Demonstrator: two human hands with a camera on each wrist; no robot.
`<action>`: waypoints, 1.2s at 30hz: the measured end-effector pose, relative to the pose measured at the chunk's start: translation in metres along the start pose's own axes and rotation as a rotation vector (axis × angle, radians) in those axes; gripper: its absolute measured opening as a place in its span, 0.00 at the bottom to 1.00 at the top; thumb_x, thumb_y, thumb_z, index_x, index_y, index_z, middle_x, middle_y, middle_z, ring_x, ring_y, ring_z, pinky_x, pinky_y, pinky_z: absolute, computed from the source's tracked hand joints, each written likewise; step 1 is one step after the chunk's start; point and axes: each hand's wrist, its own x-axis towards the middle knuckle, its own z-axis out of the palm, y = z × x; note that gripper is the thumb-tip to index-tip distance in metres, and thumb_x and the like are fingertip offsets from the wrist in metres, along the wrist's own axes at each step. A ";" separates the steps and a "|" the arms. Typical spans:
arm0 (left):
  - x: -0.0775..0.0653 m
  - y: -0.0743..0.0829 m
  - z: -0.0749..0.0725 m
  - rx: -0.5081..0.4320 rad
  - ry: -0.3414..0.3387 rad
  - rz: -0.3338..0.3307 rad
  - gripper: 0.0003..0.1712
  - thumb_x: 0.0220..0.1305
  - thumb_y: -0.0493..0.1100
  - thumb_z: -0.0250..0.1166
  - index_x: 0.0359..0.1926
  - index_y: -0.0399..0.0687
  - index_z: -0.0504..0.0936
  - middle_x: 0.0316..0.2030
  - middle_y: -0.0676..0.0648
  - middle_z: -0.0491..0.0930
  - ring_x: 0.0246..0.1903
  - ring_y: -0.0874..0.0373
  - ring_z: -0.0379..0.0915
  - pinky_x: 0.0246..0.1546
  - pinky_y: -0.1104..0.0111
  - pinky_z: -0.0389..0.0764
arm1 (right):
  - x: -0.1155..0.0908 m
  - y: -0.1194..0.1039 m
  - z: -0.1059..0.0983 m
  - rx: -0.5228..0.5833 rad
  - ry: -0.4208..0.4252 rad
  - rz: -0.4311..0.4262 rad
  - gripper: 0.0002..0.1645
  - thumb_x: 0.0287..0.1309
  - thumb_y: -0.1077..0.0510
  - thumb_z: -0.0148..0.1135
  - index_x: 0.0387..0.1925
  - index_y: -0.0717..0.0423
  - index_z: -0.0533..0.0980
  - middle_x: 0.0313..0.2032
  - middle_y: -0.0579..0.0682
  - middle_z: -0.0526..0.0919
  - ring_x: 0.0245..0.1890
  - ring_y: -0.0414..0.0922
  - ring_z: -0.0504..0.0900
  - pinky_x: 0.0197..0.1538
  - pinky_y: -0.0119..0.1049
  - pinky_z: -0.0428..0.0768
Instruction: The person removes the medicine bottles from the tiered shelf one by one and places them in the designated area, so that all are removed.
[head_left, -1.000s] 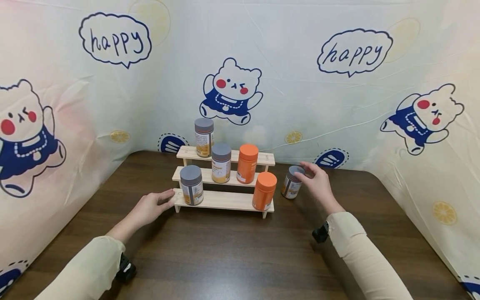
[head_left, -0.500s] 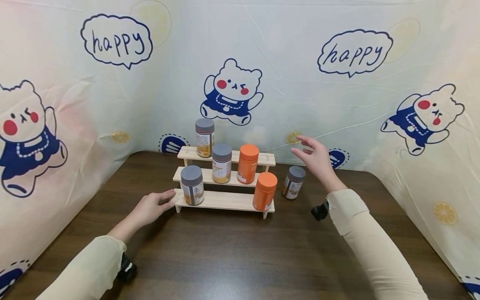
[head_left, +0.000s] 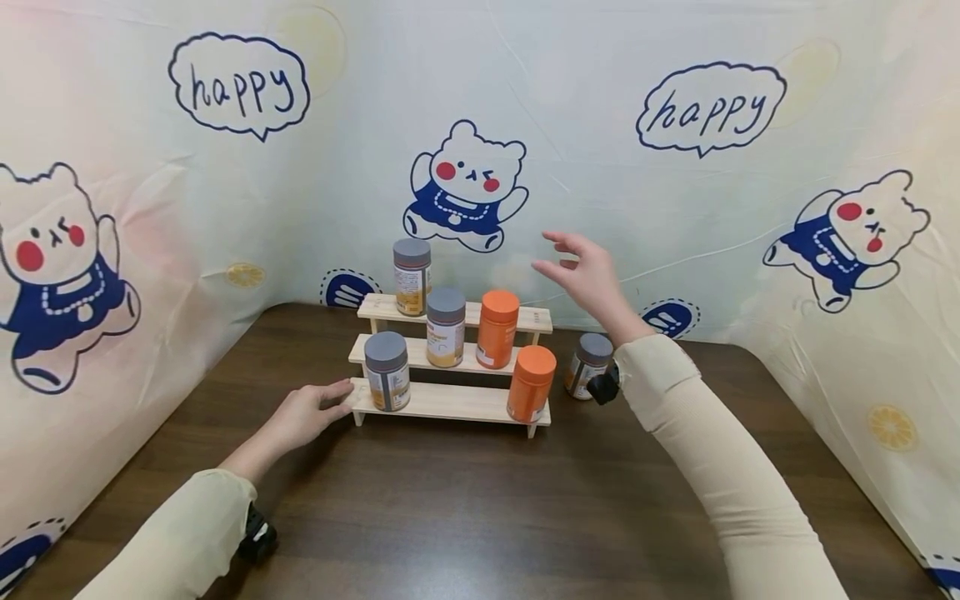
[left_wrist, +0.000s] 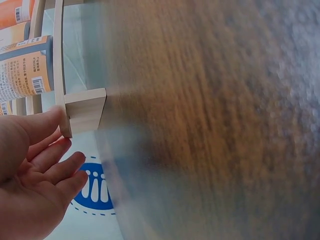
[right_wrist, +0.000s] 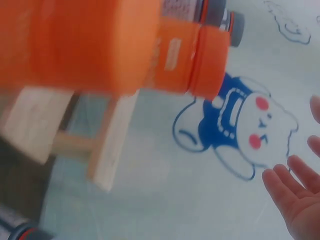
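The wooden shelf (head_left: pixel 457 402) lies between the hands, its long axis running left to right. The left hand (head_left: pixel 303 414) pinches its near left end; the right hand (head_left: pixel 588 271), thumb and fingers apart, holds nothing, up near its far right end. A grey-capped jar (head_left: pixel 587 367) stands upright just right, nearer the right hand.

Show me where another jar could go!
Bottom step, between the gray-lidded jar and orange jar; top step, right of the top jar; table in front of the rack. Crowded: right of the rack, where a loose jar stands.
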 end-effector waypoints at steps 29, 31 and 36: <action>-0.001 0.000 0.003 -0.016 0.026 0.025 0.24 0.62 0.40 0.60 0.58 0.34 0.72 0.59 0.36 0.67 0.57 0.38 0.62 0.53 0.46 0.64 | 0.049 -0.068 0.094 0.041 -0.203 0.024 0.34 0.53 0.46 0.65 0.61 0.46 0.68 0.61 0.44 0.68 0.57 0.45 0.68 0.51 0.37 0.73; -0.001 0.000 0.003 -0.013 0.026 0.023 0.24 0.62 0.40 0.60 0.58 0.34 0.72 0.58 0.36 0.67 0.57 0.38 0.62 0.53 0.46 0.64 | 0.048 -0.069 0.101 0.037 -0.216 0.022 0.34 0.53 0.47 0.65 0.61 0.47 0.68 0.60 0.44 0.69 0.57 0.45 0.68 0.51 0.37 0.73; -0.002 0.001 0.002 -0.010 0.022 0.019 0.24 0.62 0.39 0.60 0.58 0.33 0.72 0.59 0.36 0.67 0.57 0.38 0.61 0.54 0.46 0.63 | 0.048 -0.072 0.117 0.034 -0.242 0.031 0.35 0.53 0.48 0.66 0.62 0.49 0.68 0.60 0.45 0.69 0.58 0.46 0.67 0.53 0.39 0.72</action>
